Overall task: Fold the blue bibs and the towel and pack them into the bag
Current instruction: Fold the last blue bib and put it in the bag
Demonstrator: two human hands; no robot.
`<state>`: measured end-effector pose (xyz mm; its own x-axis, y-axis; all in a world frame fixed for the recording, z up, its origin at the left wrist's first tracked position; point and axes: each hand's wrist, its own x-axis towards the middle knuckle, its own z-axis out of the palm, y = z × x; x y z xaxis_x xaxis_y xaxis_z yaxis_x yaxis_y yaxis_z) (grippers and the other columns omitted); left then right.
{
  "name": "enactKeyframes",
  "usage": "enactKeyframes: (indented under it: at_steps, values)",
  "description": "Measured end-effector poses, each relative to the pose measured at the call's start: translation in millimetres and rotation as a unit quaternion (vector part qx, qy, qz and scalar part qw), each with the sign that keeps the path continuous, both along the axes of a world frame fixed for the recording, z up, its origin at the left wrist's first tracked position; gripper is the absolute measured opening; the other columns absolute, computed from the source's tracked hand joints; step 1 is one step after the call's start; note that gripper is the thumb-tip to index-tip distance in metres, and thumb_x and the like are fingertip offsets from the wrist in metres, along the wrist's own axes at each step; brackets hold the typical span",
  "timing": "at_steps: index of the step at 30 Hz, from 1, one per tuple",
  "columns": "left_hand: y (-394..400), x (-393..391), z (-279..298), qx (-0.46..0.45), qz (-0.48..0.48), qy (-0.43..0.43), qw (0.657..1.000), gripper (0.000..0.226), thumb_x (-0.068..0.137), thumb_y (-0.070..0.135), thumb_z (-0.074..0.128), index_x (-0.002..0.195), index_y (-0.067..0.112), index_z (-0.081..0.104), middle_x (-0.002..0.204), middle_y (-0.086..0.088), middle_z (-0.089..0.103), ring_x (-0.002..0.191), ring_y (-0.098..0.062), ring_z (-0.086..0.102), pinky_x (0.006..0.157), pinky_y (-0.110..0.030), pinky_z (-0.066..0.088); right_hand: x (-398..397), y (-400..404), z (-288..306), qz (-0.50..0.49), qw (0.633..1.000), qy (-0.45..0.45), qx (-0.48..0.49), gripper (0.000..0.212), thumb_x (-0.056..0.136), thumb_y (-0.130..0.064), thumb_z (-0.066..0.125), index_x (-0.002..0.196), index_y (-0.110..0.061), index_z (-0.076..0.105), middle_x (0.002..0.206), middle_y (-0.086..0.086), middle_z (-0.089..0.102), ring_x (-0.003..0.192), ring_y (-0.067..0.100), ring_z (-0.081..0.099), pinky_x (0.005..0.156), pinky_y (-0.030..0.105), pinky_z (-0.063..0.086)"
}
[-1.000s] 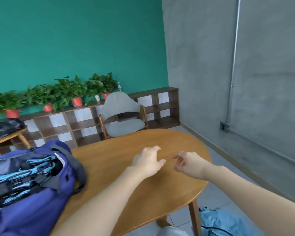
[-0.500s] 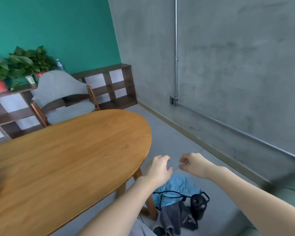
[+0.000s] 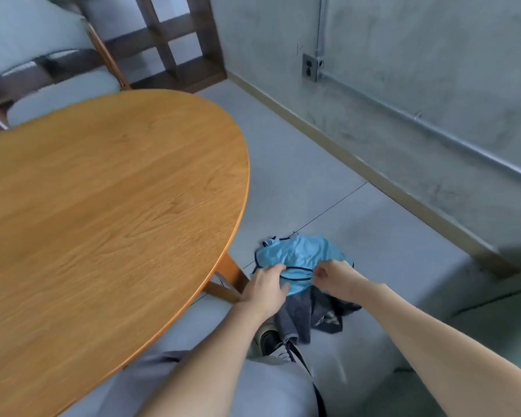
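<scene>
Both hands reach down past the table edge to a crumpled light-blue fabric bib [image 3: 301, 257] with dark piping, lying on the grey floor [image 3: 328, 191]. Left hand [image 3: 265, 288] curls its fingers onto the bib's near left edge; right hand [image 3: 333, 276] pinches the fabric at its right side, by the dark trim. Just under the bib lies a dark grey knitted towel [image 3: 298, 317], partly covered. An oval wooden table [image 3: 103, 206] stands to the left.
</scene>
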<state>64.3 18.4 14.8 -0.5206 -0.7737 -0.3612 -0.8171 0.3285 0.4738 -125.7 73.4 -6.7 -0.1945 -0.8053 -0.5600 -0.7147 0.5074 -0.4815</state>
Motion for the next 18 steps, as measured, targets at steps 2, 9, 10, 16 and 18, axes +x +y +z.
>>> enactKeyframes:
  at_steps: [2, 9, 10, 16, 18]
  values:
    - [-10.9, -5.1, -21.4, 0.026, 0.024, 0.014, 0.999, 0.045, 0.099, 0.029, 0.06, 0.142, 0.019, 0.053, 0.124, -0.007, 0.064, 0.11, -0.028, 0.062, 0.095, -0.041, 0.051, -6.4, -14.2, -26.7, -0.004, 1.0, -0.007, 0.016, 0.009, 0.094, -0.026, 0.056, 0.099, -0.023, 0.062, 0.098, -0.002, 0.064, 0.088, 0.017, 0.059, 0.076, 0.028, 0.047]
    - [-39.0, -21.0, -84.7, 0.075, 0.057, 0.008, 0.996, 0.043, 0.1, 0.021, 0.059, 0.142, 0.013, 0.053, 0.134, -0.01, 0.06, 0.122, -0.029, 0.058, 0.102, -0.039, 0.047, -22.8, -66.5, -117.7, 0.03, 0.997, 0.016, 0.071, 0.029, 0.099, -0.029, 0.051, 0.125, -0.02, 0.062, 0.121, 0.005, 0.06, 0.104, 0.025, 0.058, 0.085, 0.031, 0.045]
    - [-42.4, -21.1, -91.4, 0.076, 0.067, 0.005, 0.995, 0.043, 0.1, 0.02, 0.059, 0.141, 0.012, 0.053, 0.134, -0.01, 0.059, 0.122, -0.029, 0.057, 0.102, -0.037, 0.046, -22.1, -72.7, -128.8, 0.044, 0.996, 0.019, 0.077, 0.032, 0.1, -0.028, 0.052, 0.129, -0.019, 0.06, 0.129, 0.007, 0.059, 0.112, 0.027, 0.058, 0.09, 0.033, 0.047]
    - [-46.9, -24.8, -123.2, 0.091, 0.074, -0.014, 0.993, 0.037, 0.099, 0.017, 0.06, 0.136, 0.01, 0.055, 0.13, -0.012, 0.06, 0.122, -0.029, 0.056, 0.104, -0.037, 0.045, -14.6, -89.3, -178.7, 0.156, 0.973, 0.104, 0.135, 0.05, 0.099, -0.014, 0.045, 0.148, -0.021, 0.043, 0.16, 0.006, 0.024, 0.141, 0.032, 0.029, 0.11, 0.046, 0.04]
    - [-49.3, -26.2, -128.9, 0.095, 0.074, -0.017, 0.993, 0.036, 0.1, 0.016, 0.059, 0.135, 0.009, 0.056, 0.13, -0.012, 0.059, 0.122, -0.029, 0.055, 0.104, -0.036, 0.044, -12.4, -91.7, -187.6, 0.18, 0.963, 0.139, 0.145, 0.055, 0.098, -0.012, 0.044, 0.151, -0.022, 0.038, 0.165, 0.006, 0.011, 0.143, 0.036, 0.023, 0.111, 0.047, 0.037]
